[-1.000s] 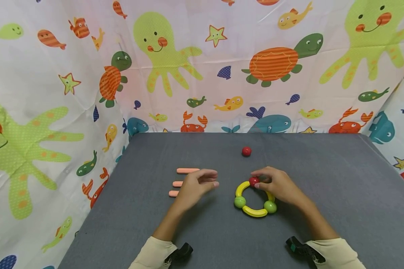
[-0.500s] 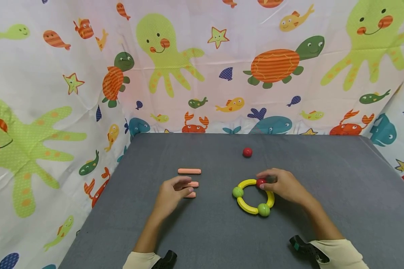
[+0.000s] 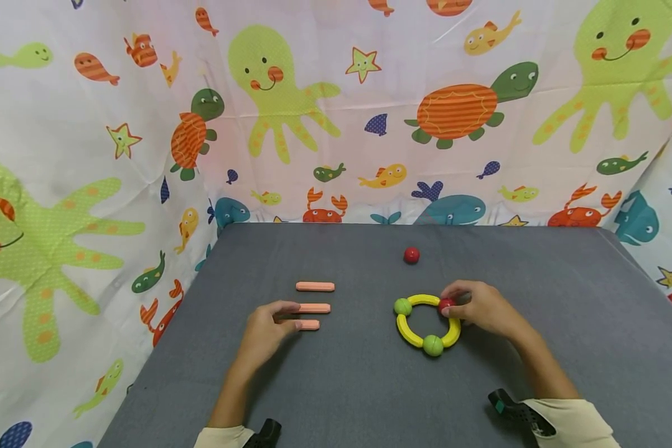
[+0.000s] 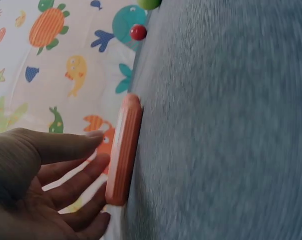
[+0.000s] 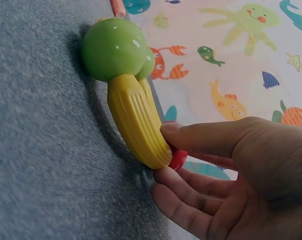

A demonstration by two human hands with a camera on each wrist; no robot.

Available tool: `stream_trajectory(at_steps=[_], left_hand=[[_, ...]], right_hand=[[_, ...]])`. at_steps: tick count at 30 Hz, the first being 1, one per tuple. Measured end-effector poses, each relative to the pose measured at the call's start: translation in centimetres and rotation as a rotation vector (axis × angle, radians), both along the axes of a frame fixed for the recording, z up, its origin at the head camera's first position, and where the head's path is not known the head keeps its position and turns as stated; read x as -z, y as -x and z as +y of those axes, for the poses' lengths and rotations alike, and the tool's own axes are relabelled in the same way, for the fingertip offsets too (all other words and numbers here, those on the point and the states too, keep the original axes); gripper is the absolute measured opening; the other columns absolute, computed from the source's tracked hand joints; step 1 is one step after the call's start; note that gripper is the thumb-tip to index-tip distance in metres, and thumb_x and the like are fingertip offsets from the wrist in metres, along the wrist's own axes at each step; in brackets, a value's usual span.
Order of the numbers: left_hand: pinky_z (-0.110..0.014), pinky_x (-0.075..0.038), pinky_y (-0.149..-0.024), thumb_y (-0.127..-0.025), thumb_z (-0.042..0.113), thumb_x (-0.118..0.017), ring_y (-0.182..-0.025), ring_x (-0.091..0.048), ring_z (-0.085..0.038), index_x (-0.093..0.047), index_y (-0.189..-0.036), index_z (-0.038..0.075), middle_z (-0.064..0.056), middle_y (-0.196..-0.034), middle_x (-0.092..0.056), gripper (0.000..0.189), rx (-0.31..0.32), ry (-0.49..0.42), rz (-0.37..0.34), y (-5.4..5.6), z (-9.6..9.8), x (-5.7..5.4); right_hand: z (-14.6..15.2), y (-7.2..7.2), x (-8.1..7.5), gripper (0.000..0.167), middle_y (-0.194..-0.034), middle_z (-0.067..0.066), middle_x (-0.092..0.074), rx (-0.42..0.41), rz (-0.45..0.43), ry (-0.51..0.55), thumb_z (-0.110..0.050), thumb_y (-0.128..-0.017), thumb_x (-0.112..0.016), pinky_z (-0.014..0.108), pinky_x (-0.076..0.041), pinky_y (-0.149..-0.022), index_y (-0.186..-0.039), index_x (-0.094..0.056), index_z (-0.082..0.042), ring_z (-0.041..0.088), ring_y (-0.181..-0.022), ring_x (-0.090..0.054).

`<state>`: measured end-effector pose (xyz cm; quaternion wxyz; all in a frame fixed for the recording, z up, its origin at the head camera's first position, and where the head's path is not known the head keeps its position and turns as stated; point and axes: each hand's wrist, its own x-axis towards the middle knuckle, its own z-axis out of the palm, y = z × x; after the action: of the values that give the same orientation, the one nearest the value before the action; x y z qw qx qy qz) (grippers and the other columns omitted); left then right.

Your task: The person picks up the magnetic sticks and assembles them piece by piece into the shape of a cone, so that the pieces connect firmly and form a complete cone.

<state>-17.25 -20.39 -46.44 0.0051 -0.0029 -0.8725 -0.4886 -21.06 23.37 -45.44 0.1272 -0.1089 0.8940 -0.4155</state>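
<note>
Three salmon-coloured ridged sticks lie in a stack of rows on the left of the table: a far stick [image 3: 315,287], a middle stick [image 3: 316,308] and a near stick [image 3: 310,325]. My left hand [image 3: 266,333] is at the left ends of the middle and near sticks, thumb and fingers spread apart. In the left wrist view a stick [image 4: 124,151] stands beside the fingertips. On the right is a ring of curved yellow pieces [image 3: 409,333], two green balls [image 3: 433,345] and one red ball [image 3: 445,305]. Thumb and fingers of my right hand [image 3: 484,309] pinch the ring at that red ball.
A loose red ball [image 3: 411,255] lies farther back on the grey table [image 3: 358,386]. A curtain [image 3: 336,99] printed with sea animals stands behind the table and along its sides.
My left hand has moved left and down, past the sticks to their left ends. My right hand has shifted slightly right, and the ring has turned clockwise with it.
</note>
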Motion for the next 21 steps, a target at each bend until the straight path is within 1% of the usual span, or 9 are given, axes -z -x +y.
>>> stream_trajectory(at_steps=[4,7,10,14,18,21], left_hand=[[-0.048,-0.057,-0.09,-0.088,0.004,-0.085,-0.108,-0.07,-0.026,-0.078,-0.123,0.004,-0.012,-0.121,-0.076,0.036,0.022,0.111,-0.026,-0.1,-0.7,0.1],[-0.047,-0.057,-0.09,-0.086,0.002,-0.086,-0.108,-0.069,-0.025,-0.078,-0.122,0.005,-0.01,-0.121,-0.076,0.037,0.048,0.146,-0.047,-0.1,-1.0,0.1],[-0.046,-0.058,-0.089,-0.087,0.0,-0.084,-0.106,-0.07,-0.023,-0.078,-0.122,0.006,-0.008,-0.117,-0.077,0.036,0.078,0.141,-0.05,-0.2,-1.1,0.2],[-0.044,-0.059,-0.086,-0.088,-0.003,-0.083,-0.099,-0.071,-0.021,-0.079,-0.119,0.006,-0.006,-0.11,-0.078,0.033,0.095,0.142,-0.038,-0.2,-1.0,0.3],[-0.043,-0.059,-0.086,-0.089,-0.001,-0.082,-0.099,-0.072,-0.02,-0.08,-0.116,0.008,-0.004,-0.108,-0.079,0.028,0.088,0.162,-0.018,-0.2,-0.6,0.2],[-0.042,-0.059,-0.087,-0.091,0.003,-0.082,-0.098,-0.072,-0.019,-0.08,-0.119,0.01,-0.002,-0.107,-0.079,0.028,0.089,0.169,-0.003,-0.1,0.0,0.1]], right_hand=[[0.4,0.0,-0.1,0.03,-0.12,0.017,-0.069,0.005,-0.031,0.022,-0.02,-0.095,-0.08,0.037,-0.062,-0.072,-0.119,-0.071,-0.004,0.022,-0.089,-0.066],[0.5,0.1,-0.1,0.03,-0.116,0.015,-0.069,0.01,-0.067,0.035,-0.02,-0.095,-0.081,0.036,-0.063,-0.074,-0.117,-0.07,-0.003,0.022,-0.09,-0.066],[0.7,0.2,-0.1,0.03,-0.113,0.013,-0.068,0.009,-0.098,0.043,-0.02,-0.095,-0.081,0.036,-0.063,-0.075,-0.116,-0.069,-0.003,0.023,-0.089,-0.066],[0.8,0.2,-0.1,0.031,-0.112,0.012,-0.068,0.002,-0.118,0.058,-0.02,-0.094,-0.081,0.036,-0.063,-0.076,-0.116,-0.068,-0.002,0.023,-0.089,-0.067],[0.7,0.1,-0.2,0.031,-0.111,0.013,-0.067,-0.008,-0.134,0.084,-0.019,-0.094,-0.081,0.037,-0.064,-0.077,-0.116,-0.067,-0.001,0.023,-0.088,-0.067],[0.7,0.0,-0.4,0.031,-0.111,0.014,-0.067,-0.02,-0.15,0.103,-0.017,-0.095,-0.08,0.037,-0.064,-0.077,-0.117,-0.066,0.0,0.023,-0.088,-0.067]])
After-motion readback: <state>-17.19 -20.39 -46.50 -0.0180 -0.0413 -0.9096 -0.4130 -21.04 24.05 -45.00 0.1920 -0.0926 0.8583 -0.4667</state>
